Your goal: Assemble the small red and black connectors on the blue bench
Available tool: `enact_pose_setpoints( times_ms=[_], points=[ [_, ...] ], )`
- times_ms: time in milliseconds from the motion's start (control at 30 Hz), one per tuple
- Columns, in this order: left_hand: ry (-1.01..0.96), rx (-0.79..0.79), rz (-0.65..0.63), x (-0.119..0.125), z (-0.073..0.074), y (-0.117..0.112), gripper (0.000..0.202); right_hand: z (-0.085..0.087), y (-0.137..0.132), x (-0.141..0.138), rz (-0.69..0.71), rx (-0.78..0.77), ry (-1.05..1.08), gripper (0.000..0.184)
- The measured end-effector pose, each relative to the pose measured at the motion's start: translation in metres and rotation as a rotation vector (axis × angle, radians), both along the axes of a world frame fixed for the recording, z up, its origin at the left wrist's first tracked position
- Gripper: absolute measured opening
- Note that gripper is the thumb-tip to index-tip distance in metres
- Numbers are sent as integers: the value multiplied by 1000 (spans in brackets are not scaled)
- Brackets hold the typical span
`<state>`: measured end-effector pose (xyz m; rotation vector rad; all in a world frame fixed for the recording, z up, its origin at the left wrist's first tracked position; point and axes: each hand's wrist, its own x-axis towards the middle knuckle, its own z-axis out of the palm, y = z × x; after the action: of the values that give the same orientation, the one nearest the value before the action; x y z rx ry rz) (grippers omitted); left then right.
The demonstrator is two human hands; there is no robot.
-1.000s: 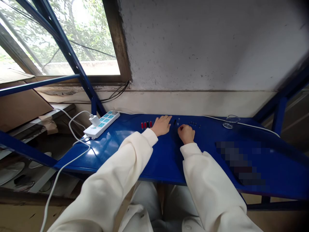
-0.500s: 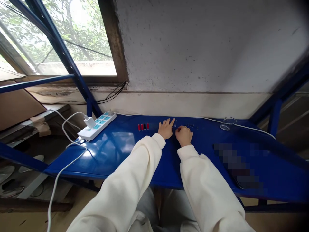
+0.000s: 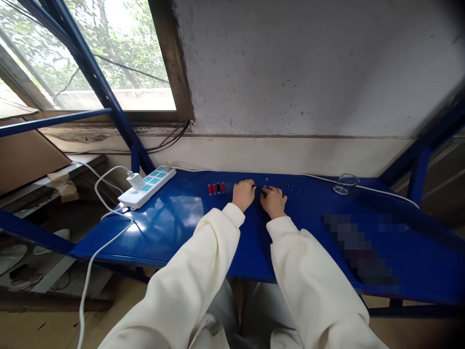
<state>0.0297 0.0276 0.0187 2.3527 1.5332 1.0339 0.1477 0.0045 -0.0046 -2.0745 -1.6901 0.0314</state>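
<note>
The left hand's (image 3: 243, 195) fingers are curled in and the right hand's (image 3: 273, 201) loosely bent, tips near a dark bit (image 3: 258, 188) between them; whether either grips it I can't tell. Just beyond stand clear pieces (image 3: 266, 183), with tiny bits (image 3: 287, 187) right and four tubes (image 3: 214, 188) left. Farther out on the table (image 3: 178, 242), a power strip (image 3: 148, 188) lies left.

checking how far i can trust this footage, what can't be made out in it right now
Head view: whether the left hand grips anything; its curled fingers and small scale hide it.
Head view: the underside of the right hand; its own back hides it.
Head view: what the tiny pieces beyond it are; too small.
Head view: what the dark patch is; pixelation covers it.
Head view: the white cable's lower run; the bottom edge cuts it off.
</note>
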Motion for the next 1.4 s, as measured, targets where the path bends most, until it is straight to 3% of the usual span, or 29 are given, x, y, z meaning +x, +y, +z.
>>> enact_pose_setpoints(
  times_ms=[267, 400, 700, 900, 1067, 1200, 1400],
  points=[
    [-715, -139, 92, -30, -14, -24, 16, -10, 7, -2, 45, -112, -35, 45],
    [-909, -210, 90, -37, -17, -29, 21, -13, 11, -1, 54, -119, -32, 46],
    [-926, -266, 83, -39, -16, -33, 18, -15, 11, -2, 66, -38, -17, 43],
    [-968, -335, 57, -39, -14, -33, 16, 3, 1, -5, 109, 305, 118, 31],
    [-1002, -381, 57, -39, -9, -35, 16, 14, -6, -8, 151, 542, 352, 28],
    [-999, -405, 68, -39, -9, -36, 17, 17, -11, -11, 214, 529, 536, 29],
    [-1010, -408, 60, -38, -9, -36, 15, 16, -13, -14, 308, 485, 643, 28]
  ],
)
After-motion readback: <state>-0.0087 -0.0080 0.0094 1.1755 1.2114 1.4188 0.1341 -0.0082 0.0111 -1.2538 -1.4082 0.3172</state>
